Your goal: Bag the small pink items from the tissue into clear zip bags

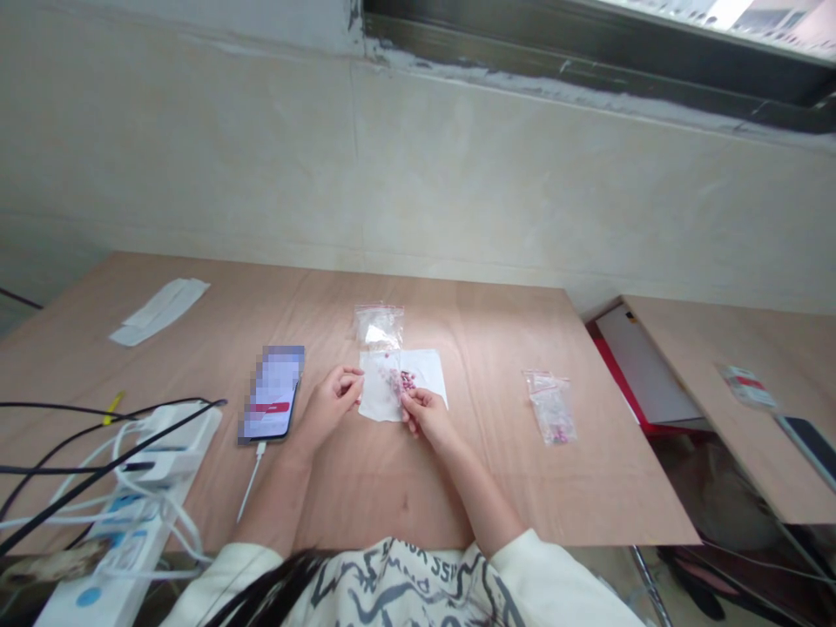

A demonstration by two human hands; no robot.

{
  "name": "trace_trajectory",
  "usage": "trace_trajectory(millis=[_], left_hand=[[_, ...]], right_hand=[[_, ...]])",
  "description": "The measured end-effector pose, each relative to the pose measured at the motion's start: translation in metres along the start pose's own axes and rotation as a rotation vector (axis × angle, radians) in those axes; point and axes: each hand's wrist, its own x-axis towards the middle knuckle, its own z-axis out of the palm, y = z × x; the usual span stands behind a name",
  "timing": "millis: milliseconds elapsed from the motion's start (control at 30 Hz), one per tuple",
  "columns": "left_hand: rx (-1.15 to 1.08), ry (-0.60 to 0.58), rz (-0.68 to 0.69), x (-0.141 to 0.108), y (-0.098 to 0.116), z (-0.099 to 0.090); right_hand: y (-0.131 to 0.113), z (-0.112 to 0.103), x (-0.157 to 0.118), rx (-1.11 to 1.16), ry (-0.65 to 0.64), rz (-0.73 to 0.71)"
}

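Observation:
A white sheet of paper (428, 364) lies on the table in front of me, with a cluster of small dark-pink beads (407, 380) on its middle. Whether a clear film covers part of the beads, I cannot tell. My left hand (335, 399) is at the sheet's left edge, its fingers curled and thumb close to the index finger. At the lower right of the sheet, just below the beads, my right hand (426, 413) has its fingertips pinched together. Anything between either hand's fingertips is too small to name. A clear zip bag (380, 327) touches the sheet's far edge.
Right of my hands lies another clear zip bag (552, 409) with pink bits inside. A phone (271, 396) on a white cable lies to the left. Power strips (153, 488) with tangled cables fill the near left. Folded white paper (160, 311) rests at far left. A second table (738, 340) stands right.

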Motion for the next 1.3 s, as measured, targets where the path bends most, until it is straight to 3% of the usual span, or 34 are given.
trace_trajectory(millis=[433,533,667,833,967,1167,1300], left_hand=[[0.001,0.01,-0.006,-0.009,0.004,0.002],[-0.076,-0.085,-0.014,-0.016,0.003,0.001],[-0.068,-0.283,-0.064,-0.018,0.002,-0.006],[0.003,-0.098,0.011,-0.007,0.008,-0.005],[0.094,-0.149,0.09,-0.002,0.016,0.008],[0.084,-0.201,0.115,-0.011,0.016,0.016],[0.047,-0.231,0.074,-0.018,0.017,0.016]], right_hand=[[-0.014,0.005,-0.012,0.069,0.002,-0.001],[-0.021,0.005,-0.017,0.082,0.011,-0.031],[-0.037,-0.004,-0.021,0.044,0.122,-0.156],[-0.06,-0.014,-0.028,-0.235,0.187,-0.334],[-0.067,-0.011,-0.039,-0.426,0.126,-0.456],[-0.061,-0.007,-0.05,-0.389,0.211,-0.379],[-0.06,-0.006,-0.055,-0.411,0.143,-0.396]])
